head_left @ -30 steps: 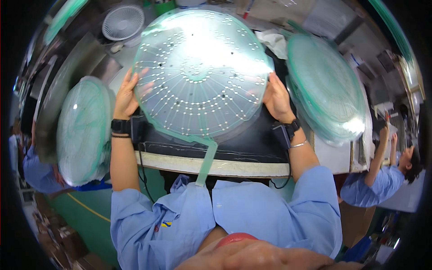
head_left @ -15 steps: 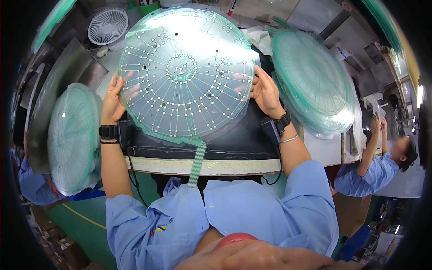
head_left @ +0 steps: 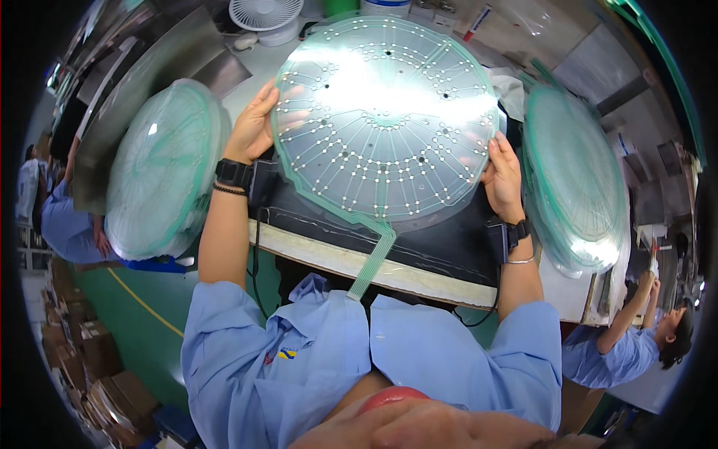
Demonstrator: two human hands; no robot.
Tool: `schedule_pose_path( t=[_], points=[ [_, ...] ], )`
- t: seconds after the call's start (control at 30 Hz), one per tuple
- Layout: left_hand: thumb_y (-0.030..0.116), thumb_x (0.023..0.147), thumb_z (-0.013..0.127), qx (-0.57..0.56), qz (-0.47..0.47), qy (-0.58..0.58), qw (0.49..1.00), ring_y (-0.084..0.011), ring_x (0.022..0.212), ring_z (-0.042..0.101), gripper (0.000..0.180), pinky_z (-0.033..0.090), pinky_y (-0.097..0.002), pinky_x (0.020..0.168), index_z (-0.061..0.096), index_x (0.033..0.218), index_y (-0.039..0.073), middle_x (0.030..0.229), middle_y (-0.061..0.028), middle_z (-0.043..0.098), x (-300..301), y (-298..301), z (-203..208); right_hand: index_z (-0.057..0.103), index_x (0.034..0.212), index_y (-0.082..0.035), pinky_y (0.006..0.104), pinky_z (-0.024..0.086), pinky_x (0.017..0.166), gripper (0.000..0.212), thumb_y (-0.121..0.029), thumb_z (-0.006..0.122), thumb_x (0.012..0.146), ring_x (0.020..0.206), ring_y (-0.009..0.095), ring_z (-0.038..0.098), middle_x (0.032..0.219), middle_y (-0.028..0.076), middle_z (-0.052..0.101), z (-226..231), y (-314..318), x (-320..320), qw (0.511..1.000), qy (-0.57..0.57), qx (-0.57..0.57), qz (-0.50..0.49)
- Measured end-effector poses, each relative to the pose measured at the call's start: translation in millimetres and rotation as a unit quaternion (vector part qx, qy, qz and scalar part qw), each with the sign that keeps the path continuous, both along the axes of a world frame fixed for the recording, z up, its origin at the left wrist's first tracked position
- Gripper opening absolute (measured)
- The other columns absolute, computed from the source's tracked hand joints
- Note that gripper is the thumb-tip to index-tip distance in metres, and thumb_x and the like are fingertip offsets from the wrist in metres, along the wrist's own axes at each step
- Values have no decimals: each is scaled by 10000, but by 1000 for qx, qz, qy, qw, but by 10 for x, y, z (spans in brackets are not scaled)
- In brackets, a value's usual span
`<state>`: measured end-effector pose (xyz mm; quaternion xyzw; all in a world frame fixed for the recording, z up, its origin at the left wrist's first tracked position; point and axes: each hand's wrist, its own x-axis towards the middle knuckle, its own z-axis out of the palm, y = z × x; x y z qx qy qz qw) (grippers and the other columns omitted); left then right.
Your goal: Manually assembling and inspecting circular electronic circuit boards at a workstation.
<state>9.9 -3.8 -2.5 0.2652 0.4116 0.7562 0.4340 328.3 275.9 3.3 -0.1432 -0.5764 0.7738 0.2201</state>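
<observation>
A large round clear plastic circuit sheet (head_left: 381, 161), printed with green lines and white dots, is held up in front of me over the black work surface (head_left: 441, 243). My left hand (head_left: 256, 126) grips its left edge, the fingers showing through the sheet from behind. At the right edge, my right hand (head_left: 502, 173) pinches it between thumb and fingers. A flat green-striped tail (head_left: 372, 262) hangs from the sheet's lower edge toward my chest. Bright glare washes out part of the sheet's upper half.
Stacks of similar round sheets stand at left (head_left: 161, 176) and right (head_left: 572, 176). At the back are a white fan (head_left: 267, 13), a marker (head_left: 477, 22) and crumpled white tissue (head_left: 510, 93). A co-worker (head_left: 624, 348) sits far right; another person's blue clothing (head_left: 71, 224) shows far left.
My view has turned, so the bench, stacks and sheet all sit farther right in the picture. Both hands keep their hold on the sheet, and the glare on it has shifted.
</observation>
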Motion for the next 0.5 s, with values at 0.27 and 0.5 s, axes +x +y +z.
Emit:
schedule_pose_path(
  t=[0.27, 0.5],
  points=[
    [223, 986, 300, -20, 22, -1, 1000, -304, 980, 604, 422, 544, -399, 796, 239, 1385, 102, 1301, -156, 446, 78, 8, 130, 360, 1296, -20, 325, 553, 751, 354, -152, 355, 967, 974, 195, 606, 1208, 143, 535, -1, -84, -80, 999, 37, 7, -35],
    [256, 967, 377, -38, 17, 48, 998, -277, 920, 629, 457, 544, -409, 793, 260, 1378, 93, 1207, -165, 527, 87, -106, 131, 350, 1320, -32, 306, 499, 855, 370, -120, 375, 961, 1075, 182, 538, 1242, 149, 503, -42, -116, -108, 996, 66, 6, -54]
  ],
)
